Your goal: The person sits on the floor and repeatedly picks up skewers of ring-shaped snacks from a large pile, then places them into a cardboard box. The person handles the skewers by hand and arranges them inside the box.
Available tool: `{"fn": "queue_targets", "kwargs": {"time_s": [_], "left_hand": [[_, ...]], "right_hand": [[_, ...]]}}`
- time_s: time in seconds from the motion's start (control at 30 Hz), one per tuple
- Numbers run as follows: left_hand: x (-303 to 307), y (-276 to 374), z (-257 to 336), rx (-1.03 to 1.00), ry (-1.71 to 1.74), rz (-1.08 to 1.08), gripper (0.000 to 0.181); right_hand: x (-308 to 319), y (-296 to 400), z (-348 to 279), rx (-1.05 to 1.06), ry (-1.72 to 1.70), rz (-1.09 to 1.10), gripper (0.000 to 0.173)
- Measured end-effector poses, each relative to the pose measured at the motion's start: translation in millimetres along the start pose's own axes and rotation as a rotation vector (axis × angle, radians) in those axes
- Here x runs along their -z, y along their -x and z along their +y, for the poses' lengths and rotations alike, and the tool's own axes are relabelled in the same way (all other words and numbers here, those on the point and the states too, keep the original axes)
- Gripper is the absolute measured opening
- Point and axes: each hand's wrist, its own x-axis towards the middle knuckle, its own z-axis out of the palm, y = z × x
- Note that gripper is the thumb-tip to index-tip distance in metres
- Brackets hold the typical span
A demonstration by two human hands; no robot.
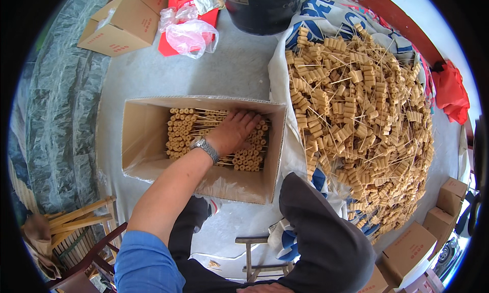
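Observation:
My left hand [233, 132], with a metal-band watch on the wrist, reaches down into an open cardboard carton [143, 136]. Its fingers lie flat over the skewers [181, 134] inside, near the carton's right part. These are tan, coiled food pieces on thin wooden sticks, laid in rows with the pieces at both ends and bare sticks between. Only part of my right hand [265, 288] shows at the bottom edge, by my lap; its fingers are mostly hidden. Right of the carton, a large loose heap of similar skewers [355, 109] lies on woven plastic sheeting [282, 67].
A black bucket [263, 10] stands beyond the carton, beside plastic bags [193, 35] on red packaging. Another carton [122, 25] is at the upper left. Wooden furniture [80, 224] stands lower left, a small stool [252, 240] between my legs, and several cartons [410, 243] lower right.

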Motion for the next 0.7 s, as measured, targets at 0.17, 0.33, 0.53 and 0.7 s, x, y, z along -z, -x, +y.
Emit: {"fn": "queue_targets", "kwargs": {"time_s": [0.17, 0.33, 0.53, 0.7], "left_hand": [[9.8, 5.3, 11.3, -0.037, -0.042, 0.051, 0.069], [-5.3, 7.3, 1.3, 0.044, 0.106, -0.197, 0.054], [2.4, 8.1, 1.1, 0.086, 0.153, -0.212, 0.054], [98.9, 16.9, 38.3, 0.254, 0.371, -0.048, 0.045]], "right_hand": [[-6.6, -1.5, 0.1, 0.008, -0.001, 0.051, 0.039], [-11.8, 1.5, 3.4, -0.024, -0.064, 0.011, 0.037], [-22.5, 8.2, -1.8, 0.023, -0.074, -0.01, 0.034], [-26.8, 13.4, -9.8, 0.103, -0.036, -0.032, 0.027]]}}
